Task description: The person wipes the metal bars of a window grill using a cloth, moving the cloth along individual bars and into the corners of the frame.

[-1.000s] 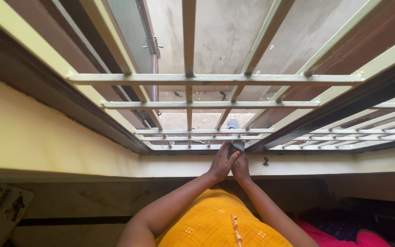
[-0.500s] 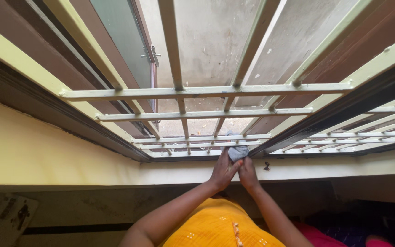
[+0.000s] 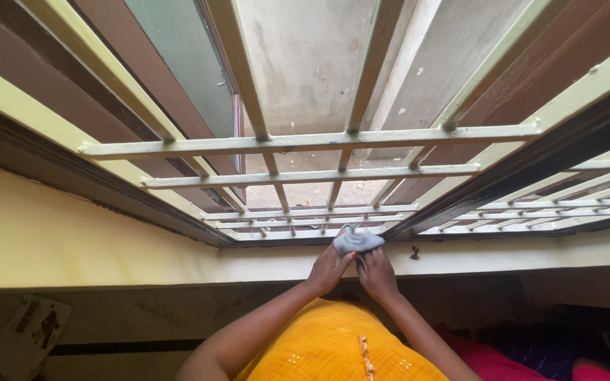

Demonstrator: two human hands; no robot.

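Observation:
A small pale blue-grey cloth [image 3: 356, 240] is bunched against the bottom of a cream-painted window grille [image 3: 319, 212], just above the window sill [image 3: 262, 264]. My left hand [image 3: 327, 269] grips the cloth's lower left side. My right hand [image 3: 376, 274] holds it from the lower right, the fingers closed around the fabric. Both forearms reach up from my yellow garment [image 3: 340, 346]. The two hands touch each other under the cloth.
The grille's horizontal and vertical bars fill the upper view, with a dark window frame [image 3: 517, 176] and a greenish pane [image 3: 185, 63] behind. A yellow wall [image 3: 51, 240] lies at left. A printed paper [image 3: 19, 339] sits lower left; pink fabric [image 3: 495, 360] lower right.
The view has tilted, so the grille sits lower and nearer. Both hands have stayed together at the sill, and the cloth now shows more fully above the fingers.

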